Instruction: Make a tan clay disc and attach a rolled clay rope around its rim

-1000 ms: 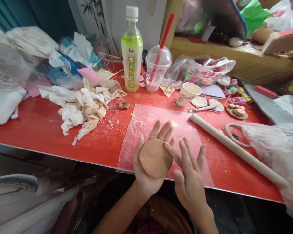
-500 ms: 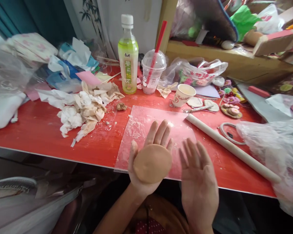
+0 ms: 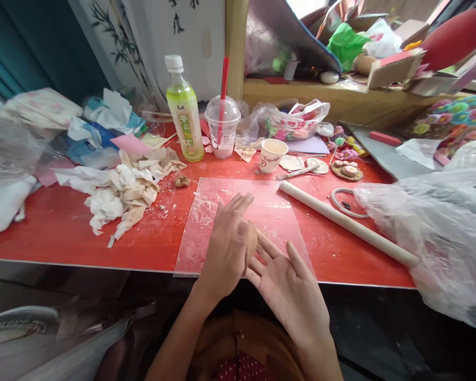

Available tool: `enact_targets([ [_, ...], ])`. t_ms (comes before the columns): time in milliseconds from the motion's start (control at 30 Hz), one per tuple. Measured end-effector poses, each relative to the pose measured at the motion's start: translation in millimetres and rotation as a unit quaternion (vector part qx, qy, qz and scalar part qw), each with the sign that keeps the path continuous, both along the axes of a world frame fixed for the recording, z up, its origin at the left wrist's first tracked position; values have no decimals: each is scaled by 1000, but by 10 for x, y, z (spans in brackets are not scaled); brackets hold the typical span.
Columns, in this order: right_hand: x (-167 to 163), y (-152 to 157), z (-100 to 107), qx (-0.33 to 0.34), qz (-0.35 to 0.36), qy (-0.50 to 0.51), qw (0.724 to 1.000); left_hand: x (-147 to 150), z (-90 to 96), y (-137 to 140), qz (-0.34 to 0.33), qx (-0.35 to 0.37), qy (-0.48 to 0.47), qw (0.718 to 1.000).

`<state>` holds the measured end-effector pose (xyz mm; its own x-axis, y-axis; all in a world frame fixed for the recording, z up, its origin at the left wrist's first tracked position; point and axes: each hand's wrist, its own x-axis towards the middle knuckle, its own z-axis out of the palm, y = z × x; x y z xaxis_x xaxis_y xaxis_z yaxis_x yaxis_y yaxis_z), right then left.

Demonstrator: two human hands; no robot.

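My left hand point(image 3: 227, 246) holds a flat round disc of tan clay point(image 3: 252, 244), tipped up on edge against the palm, with the thumb across its near side. Most of the disc is hidden behind the hand. My right hand point(image 3: 291, 296) is palm up with fingers stretched out, and its fingertips reach the disc's lower edge or sit just under it; contact is hard to make out. Both hands are above the front edge of a clear, smeared plastic sheet point(image 3: 257, 203) on the red table point(image 3: 143, 246).
A pale rolling rod point(image 3: 345, 225) lies right of the sheet, near a grey ring point(image 3: 347, 203) and a plastic bag point(image 3: 432, 233). Behind stand a paper cup point(image 3: 273, 157), a lidded cup with straw point(image 3: 223, 129) and a bottle point(image 3: 184, 114). Crumpled tissues point(image 3: 122, 190) lie left.
My left hand has turned from palm up to sideways, tipping the clay disc on edge. My right hand has moved left and turned palm up beside it. The view has shifted right.
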<state>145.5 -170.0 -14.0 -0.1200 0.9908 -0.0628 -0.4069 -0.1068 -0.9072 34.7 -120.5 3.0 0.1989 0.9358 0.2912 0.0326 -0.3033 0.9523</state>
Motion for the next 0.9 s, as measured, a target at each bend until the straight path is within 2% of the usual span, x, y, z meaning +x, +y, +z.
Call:
enact_targets([
  [67, 13, -3, 46, -73, 3, 182, 981, -72, -30, 59, 7, -81, 6, 997],
  [133, 71, 30, 98, -101, -5, 237, 966, -148, -29, 125, -9, -165, -15, 986],
  [200, 181, 121, 172, -126, 2, 225, 966, -218, 10, 213, -48, -212, -21, 976],
  [300, 406, 367, 343, -153, 49, 153, 975, -296, 105, 402, -104, -245, 9, 964],
  [433, 661, 813, 603, -98, 35, 56, 993, -329, 177, 705, -124, -226, 107, 960],
  [500, 722, 1036, 667, -55, 1, 28, 998, -316, 187, 851, -125, -224, 107, 961],
  [600, 711, 1308, 609, 0, -67, -1, 998, -257, 228, 1049, -127, -245, 10, 961],
  [633, 681, 1372, 555, 3, -67, -4, 998, -228, 250, 1106, -121, -244, -34, 961],
  [700, 594, 1446, 424, -7, 0, 3, 1000, -162, 290, 1203, -104, -229, -112, 961],
  [767, 496, 1453, 297, -3, 81, 0, 997, -101, 294, 1274, -105, -209, -151, 960],
  [833, 422, 1415, 203, 15, 103, -40, 994, -69, 249, 1324, -97, -178, -122, 971],
  [900, 394, 1364, 153, 25, 85, -102, 991, -74, 175, 1359, -77, -142, -42, 986],
])
